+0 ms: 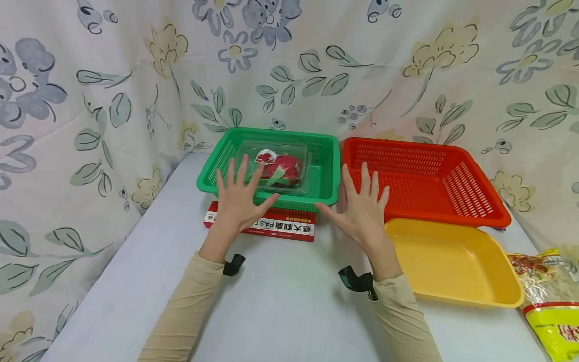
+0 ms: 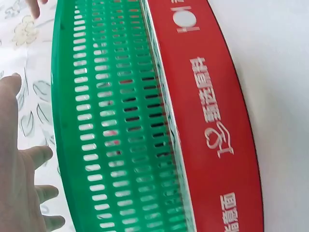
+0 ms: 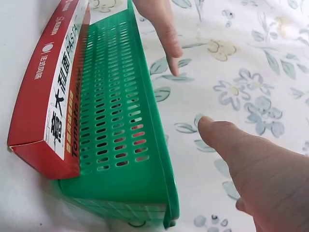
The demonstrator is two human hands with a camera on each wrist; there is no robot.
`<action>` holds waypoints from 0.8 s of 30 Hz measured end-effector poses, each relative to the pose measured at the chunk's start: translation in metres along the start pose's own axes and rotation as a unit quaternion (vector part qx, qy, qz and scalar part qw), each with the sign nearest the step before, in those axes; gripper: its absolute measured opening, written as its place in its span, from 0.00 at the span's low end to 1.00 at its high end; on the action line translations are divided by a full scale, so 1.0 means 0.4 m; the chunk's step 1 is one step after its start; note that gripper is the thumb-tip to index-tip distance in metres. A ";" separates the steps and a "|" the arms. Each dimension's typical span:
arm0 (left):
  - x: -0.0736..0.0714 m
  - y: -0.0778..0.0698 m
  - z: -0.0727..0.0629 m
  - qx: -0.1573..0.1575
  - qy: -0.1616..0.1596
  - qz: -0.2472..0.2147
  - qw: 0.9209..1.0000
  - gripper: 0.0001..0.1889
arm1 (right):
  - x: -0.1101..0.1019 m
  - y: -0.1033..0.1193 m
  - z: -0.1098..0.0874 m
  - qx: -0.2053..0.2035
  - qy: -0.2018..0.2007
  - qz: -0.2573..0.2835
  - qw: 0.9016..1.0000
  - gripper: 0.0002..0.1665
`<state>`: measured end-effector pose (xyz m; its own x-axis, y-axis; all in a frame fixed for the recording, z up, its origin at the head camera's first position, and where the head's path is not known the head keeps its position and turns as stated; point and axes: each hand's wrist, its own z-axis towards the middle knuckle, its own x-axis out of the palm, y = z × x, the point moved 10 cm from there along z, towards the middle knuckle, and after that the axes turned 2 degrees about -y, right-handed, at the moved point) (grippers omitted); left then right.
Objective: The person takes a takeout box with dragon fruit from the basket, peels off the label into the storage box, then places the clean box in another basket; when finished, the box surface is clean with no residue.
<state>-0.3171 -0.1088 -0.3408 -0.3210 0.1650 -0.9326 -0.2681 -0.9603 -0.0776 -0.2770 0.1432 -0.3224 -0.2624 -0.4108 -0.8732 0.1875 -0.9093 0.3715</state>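
Observation:
Both hands hover with fingers spread and hold nothing. My left hand (image 1: pixel 240 196) is over the near rim of the green basket (image 1: pixel 325 166) and the red pasta box (image 1: pixel 289 229) lying against that basket's front. In the basket lies a clear clamshell (image 1: pixel 277 166) with red fruit inside. My right hand (image 1: pixel 362 206) hangs between the green basket's front right corner and the yellow tray (image 1: pixel 452 261). The left wrist view shows the green basket wall (image 2: pixel 111 125), the pasta box (image 2: pixel 212 111) and my left hand (image 2: pixel 19 179). The right wrist view shows the basket (image 3: pixel 120 111), the box (image 3: pixel 48 96) and my right thumb (image 3: pixel 227 140).
A red basket (image 1: pixel 425 176) stands right of the green one, behind the yellow tray. A yellow and red bag of noodles (image 1: pixel 549 296) lies at the table's right edge. Floral cloth (image 1: pixel 135 75) hangs behind and at both sides. Black wrist straps (image 1: pixel 357 279) show on both sleeves.

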 end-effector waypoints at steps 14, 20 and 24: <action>0.010 0.170 -0.002 -0.058 -0.026 -0.063 0.996 0.44 | 0.010 0.004 0.000 -0.001 0.007 0.008 1.000 0.62; 0.023 0.239 -0.009 -0.077 -0.027 -0.092 0.992 0.44 | 0.012 0.004 0.000 -0.002 0.007 0.013 1.000 0.62; 0.031 0.266 -0.013 -0.087 -0.032 -0.121 0.988 0.44 | 0.013 0.001 -0.001 -0.005 0.006 0.015 1.000 0.62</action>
<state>-0.3448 -0.2101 -0.3624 -0.3244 0.4037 -0.8555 -0.1862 -0.9139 -0.3607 -0.2780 0.1406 -0.3270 -0.2462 -0.4362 -0.8655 0.2050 -0.8962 0.3934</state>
